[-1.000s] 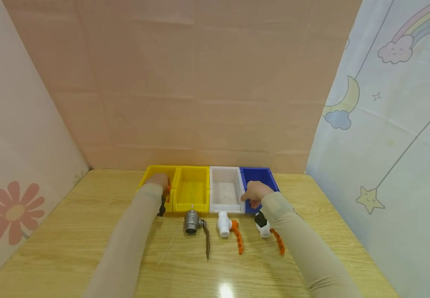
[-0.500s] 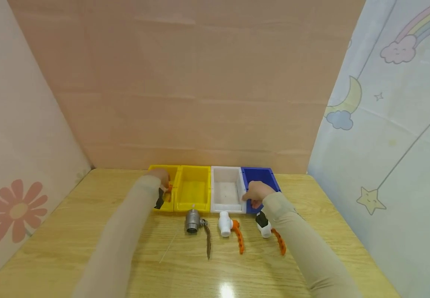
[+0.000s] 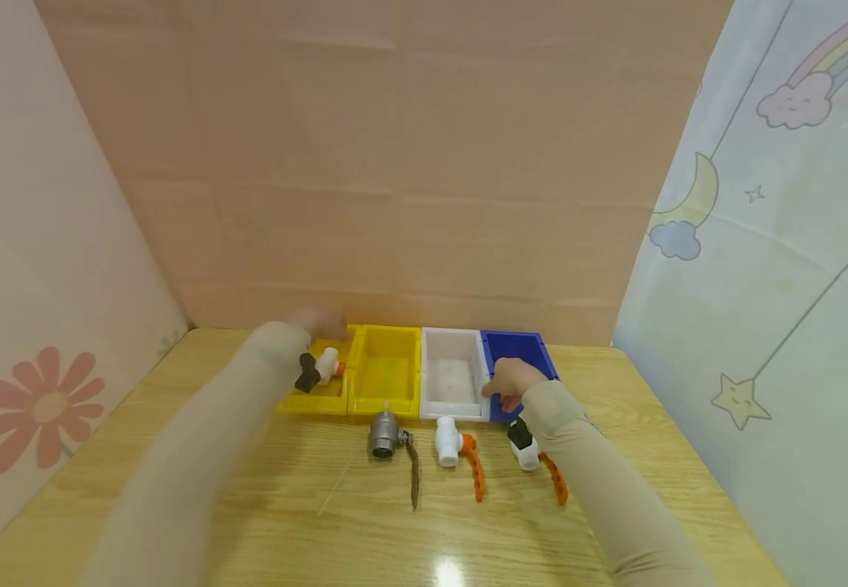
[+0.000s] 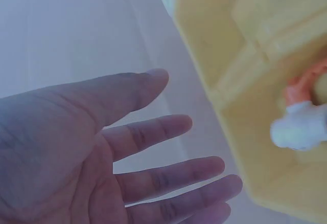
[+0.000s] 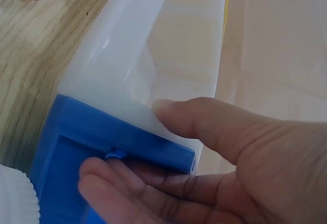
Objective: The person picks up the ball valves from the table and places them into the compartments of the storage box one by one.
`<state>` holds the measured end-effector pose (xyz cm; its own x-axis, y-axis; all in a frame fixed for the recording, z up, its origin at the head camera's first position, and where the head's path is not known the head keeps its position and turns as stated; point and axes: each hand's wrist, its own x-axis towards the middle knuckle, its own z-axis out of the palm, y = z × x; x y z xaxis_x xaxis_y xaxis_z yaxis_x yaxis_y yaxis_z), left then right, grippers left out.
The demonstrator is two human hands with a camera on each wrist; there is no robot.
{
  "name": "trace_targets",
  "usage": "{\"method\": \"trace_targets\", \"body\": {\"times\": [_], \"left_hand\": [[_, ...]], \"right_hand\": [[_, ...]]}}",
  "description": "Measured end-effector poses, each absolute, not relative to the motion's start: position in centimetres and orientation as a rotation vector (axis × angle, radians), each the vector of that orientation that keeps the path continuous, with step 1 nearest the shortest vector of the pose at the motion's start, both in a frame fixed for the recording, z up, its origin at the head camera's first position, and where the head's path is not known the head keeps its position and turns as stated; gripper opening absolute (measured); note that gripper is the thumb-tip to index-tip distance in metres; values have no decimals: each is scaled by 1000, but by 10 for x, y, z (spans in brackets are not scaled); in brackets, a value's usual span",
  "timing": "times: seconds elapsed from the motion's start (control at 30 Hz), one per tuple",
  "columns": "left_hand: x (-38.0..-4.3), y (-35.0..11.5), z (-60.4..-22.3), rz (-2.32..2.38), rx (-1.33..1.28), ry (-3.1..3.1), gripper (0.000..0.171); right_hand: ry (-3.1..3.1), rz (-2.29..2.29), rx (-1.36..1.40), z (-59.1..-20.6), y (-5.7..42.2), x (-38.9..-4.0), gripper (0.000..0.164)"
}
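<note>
Valve (image 3: pixel 328 364), white and black with orange handle (image 4: pixel 300 90), lies in left yellow bin (image 3: pixel 321 404), at the far edge of the worktop (image 3: pixel 365 538). Left hand (image 4: pixel 82 157), holding nothing, is near this bin's rim with fingers spread. Right hand (image 3: pixel 515 379) pinches the wall of blue bin (image 3: pixel 515 346).

on the table (image 3: pixel 424 534), side by side, ran a leftmost bin (image 3: pixel 314 404), a second bin (image 3: pixel 386 379), a third bin (image 3: pixel 452 379) and a rightmost bin (image 3: pixel 519 349). one valve (image 3: pixel 328 365) lay in the leftmost bin. before the row, left to right, lay a stick (image 3: pixel 335 487), a first valve (image 3: pixel 383 436), a middle valve (image 3: pixel 448 443) and a last valve (image 3: pixel 523 446). a backdrop (image 3: pixel 409 179) rose behind the bins.
</note>
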<state>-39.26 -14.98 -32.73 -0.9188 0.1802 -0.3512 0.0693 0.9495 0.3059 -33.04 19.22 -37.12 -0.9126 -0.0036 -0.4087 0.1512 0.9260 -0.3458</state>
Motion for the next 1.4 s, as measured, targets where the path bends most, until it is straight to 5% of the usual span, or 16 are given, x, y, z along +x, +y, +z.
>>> {"method": "trace_targets", "body": {"times": [0.47,1.4], "left_hand": [[-317,-101,-293,213,713,2870,34],[-278,-71,-373,239,729,2727,9]], "right_hand": [[2689,-511,109,-371,191,-331,23],[2682,-480,118,-371,190,-334,24]]}}
